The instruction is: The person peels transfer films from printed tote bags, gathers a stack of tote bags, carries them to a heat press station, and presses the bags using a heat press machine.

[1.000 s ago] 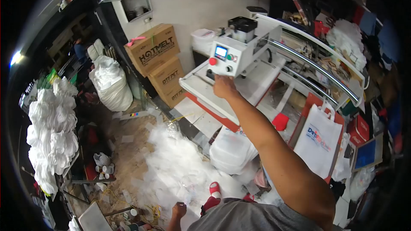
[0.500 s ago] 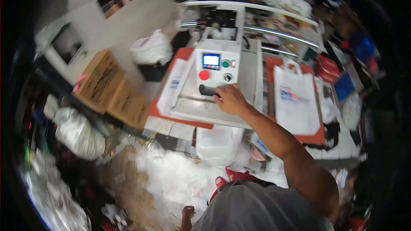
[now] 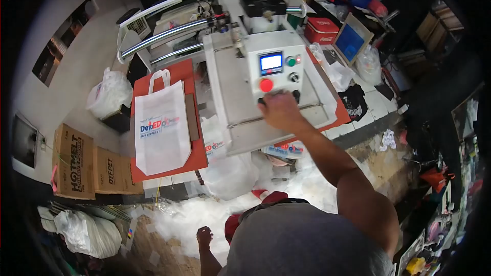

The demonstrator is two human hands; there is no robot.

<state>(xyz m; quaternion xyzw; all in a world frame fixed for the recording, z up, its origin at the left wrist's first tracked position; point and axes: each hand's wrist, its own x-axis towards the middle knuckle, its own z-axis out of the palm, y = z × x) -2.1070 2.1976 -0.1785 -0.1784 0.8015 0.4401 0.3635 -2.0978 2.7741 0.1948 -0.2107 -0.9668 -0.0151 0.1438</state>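
Observation:
My right hand (image 3: 279, 111) is wrapped round the black handle (image 3: 294, 96) on the front of a white heat press head (image 3: 276, 46). The head has a lit screen, a red button and a green button, and its wide flat plate (image 3: 230, 107) lies over the right-hand red pad (image 3: 341, 114). A white non-woven tote bag (image 3: 162, 145) with blue and red print lies flat on the left-hand red pad (image 3: 199, 157), uncovered. My left hand (image 3: 204, 235) hangs low beside my body, fingers curled, with nothing visible in it.
Below the press, white bags (image 3: 225, 174) are piled, with more white material on the floor (image 3: 179, 225). Cardboard boxes (image 3: 75, 161) stand at the left. A red cooler box (image 3: 322, 30) and a framed blue screen (image 3: 352, 41) are at the back right. Chrome rails (image 3: 166, 38) run behind the press.
The press head and plate have slid from the left pad to the right pad with my right hand on the handle. The left tote bag is now uncovered. My view has turned too.

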